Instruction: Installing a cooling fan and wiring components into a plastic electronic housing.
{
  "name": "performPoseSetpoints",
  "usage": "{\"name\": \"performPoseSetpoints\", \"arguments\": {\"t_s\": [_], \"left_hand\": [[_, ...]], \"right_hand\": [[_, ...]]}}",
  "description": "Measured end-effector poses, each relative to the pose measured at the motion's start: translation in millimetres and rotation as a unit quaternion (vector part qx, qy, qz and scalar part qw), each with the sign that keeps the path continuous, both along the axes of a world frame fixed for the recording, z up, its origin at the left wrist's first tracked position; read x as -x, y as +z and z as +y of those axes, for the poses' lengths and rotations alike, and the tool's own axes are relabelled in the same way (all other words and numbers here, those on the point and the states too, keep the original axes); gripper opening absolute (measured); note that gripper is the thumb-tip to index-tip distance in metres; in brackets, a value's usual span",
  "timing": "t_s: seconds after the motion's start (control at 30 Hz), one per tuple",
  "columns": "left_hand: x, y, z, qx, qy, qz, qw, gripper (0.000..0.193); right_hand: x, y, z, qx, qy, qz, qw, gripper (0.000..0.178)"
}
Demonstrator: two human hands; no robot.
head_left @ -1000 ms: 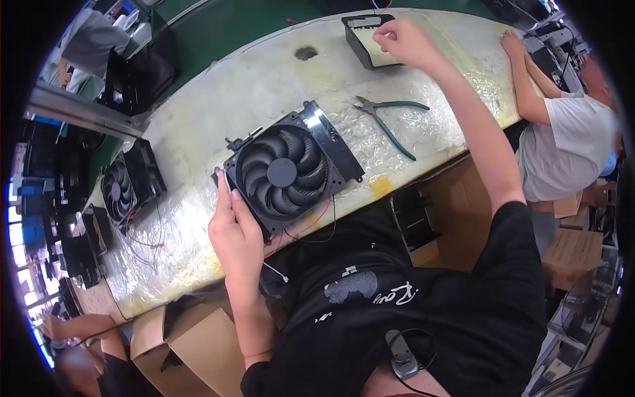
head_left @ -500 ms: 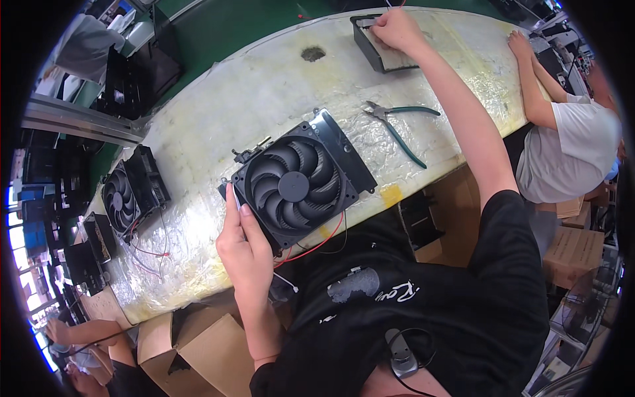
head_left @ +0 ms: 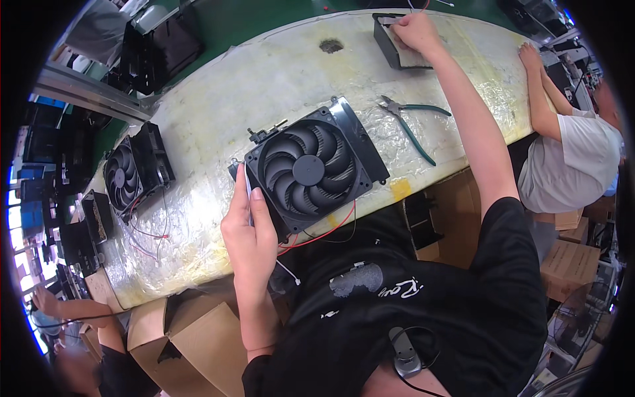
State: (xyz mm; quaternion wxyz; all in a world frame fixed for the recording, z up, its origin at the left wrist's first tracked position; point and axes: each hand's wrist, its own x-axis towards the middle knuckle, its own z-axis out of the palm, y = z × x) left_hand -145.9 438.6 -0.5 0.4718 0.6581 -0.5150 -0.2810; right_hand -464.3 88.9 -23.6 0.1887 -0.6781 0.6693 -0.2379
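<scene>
My left hand [head_left: 250, 235] is closed on the left edge of a square black cooling fan [head_left: 308, 171], its thumb and a finger along the side. A dark, shiny metal plate [head_left: 357, 135] shows along the fan's right side. Thin red and black wires and a white connector hang from its lower edge. At the table's far side, my right hand [head_left: 419, 32] reaches into a black open-topped tray [head_left: 390, 53]. Its fingers are pinched together; what lies between them cannot be made out. Green-handled cutting pliers [head_left: 400, 114] lie opened on the table between the fan and my right forearm.
A second fan unit [head_left: 126, 177] with loose wires stands at the table's left, with black parts [head_left: 98, 215] beside it. Cardboard boxes [head_left: 198, 341] sit below the near edge. Other people are at the far left and right; one person's hands [head_left: 529, 58] touch the table.
The whole view has shifted slightly, so the table and fan appear a little higher and further right. My left hand still holds the fan, and my right hand stays at the tray.
</scene>
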Motion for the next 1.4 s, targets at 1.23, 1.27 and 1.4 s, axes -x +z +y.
{"name": "performPoseSetpoints", "arguments": {"t_s": [1.23,1.27,1.4], "left_hand": [[-19.3,17.2,4.3,-0.068,-0.069,0.723,0.684,0.021],[-18.3,17.2,5.5,-0.066,-0.065,0.723,0.685,0.021],[-14.6,17.8,6.3,-0.062,-0.068,0.724,0.684,0.022]], "right_hand": [[-163.7,62.2,251.2,0.213,0.537,-0.183,0.795,0.043],[-165.8,63.4,257.6,0.190,0.515,-0.192,0.814,0.041],[-176.2,56.4,257.5,0.146,0.513,-0.270,0.802,0.033]]}}
